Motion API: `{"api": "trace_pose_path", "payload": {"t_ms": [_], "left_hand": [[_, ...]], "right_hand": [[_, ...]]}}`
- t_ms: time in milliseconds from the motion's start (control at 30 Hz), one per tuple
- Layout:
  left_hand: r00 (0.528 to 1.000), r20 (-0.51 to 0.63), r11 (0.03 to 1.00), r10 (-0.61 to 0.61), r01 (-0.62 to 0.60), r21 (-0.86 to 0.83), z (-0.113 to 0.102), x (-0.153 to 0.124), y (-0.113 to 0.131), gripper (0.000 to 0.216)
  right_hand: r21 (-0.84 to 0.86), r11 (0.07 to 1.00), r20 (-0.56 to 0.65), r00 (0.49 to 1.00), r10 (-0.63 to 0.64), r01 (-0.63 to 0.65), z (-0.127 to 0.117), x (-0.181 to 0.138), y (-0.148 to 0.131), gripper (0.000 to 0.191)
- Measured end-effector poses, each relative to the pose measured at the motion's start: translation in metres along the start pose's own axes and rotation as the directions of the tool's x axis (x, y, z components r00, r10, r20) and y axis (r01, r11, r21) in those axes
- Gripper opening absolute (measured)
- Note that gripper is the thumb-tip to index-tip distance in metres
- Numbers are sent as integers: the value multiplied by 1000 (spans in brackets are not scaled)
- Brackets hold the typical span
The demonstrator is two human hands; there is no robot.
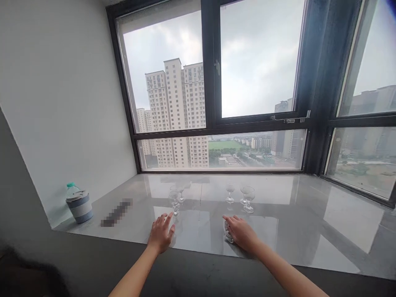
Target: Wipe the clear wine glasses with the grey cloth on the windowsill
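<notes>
Just ahead of the left hand [161, 234], whose fingers are spread apart, a cluster of stemmed glasses [174, 200] stands upright, the nearest partly screening what is behind; contact cannot be told. The right hand [243, 233] curls over a pale object [229, 236], mostly hidden, its grip unclear. Beyond it stand three more stemmed glasses [248, 196]. Left of the left hand lies a pixelated dark strip [116, 213]; farther left, a striped cup [80, 210] partly blocks a green-capped bottle [72, 188].
</notes>
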State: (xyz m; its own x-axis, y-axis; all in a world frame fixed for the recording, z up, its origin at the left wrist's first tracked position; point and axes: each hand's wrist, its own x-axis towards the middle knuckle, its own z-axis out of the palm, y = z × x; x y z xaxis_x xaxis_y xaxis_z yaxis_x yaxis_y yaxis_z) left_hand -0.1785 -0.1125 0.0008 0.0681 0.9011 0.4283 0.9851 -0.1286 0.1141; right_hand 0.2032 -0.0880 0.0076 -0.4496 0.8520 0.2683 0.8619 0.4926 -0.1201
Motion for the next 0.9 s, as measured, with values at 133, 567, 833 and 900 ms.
{"api": "trace_pose_path", "payload": {"t_ms": [133, 567, 833, 900], "left_hand": [[986, 162, 996, -23, 8, 94, 0, 10, 1, 55], [940, 329, 992, -87, 51, 117, 3, 21, -1, 63], [957, 280, 997, -75, 61, 56, 4, 21, -1, 63], [953, 296, 998, -59, 45, 54, 4, 22, -1, 62]], "right_hand": [[-50, 883, -112, 881, 460, -468, -13, -46, 94, 48], [-143, 660, -299, 668, 681, -737, -13, -50, 108, 40], [-155, 650, -304, 662, 685, -744, -20, -50, 103, 38], [-145, 655, -297, 664, 686, -741, -18, -50, 106, 38]]}}
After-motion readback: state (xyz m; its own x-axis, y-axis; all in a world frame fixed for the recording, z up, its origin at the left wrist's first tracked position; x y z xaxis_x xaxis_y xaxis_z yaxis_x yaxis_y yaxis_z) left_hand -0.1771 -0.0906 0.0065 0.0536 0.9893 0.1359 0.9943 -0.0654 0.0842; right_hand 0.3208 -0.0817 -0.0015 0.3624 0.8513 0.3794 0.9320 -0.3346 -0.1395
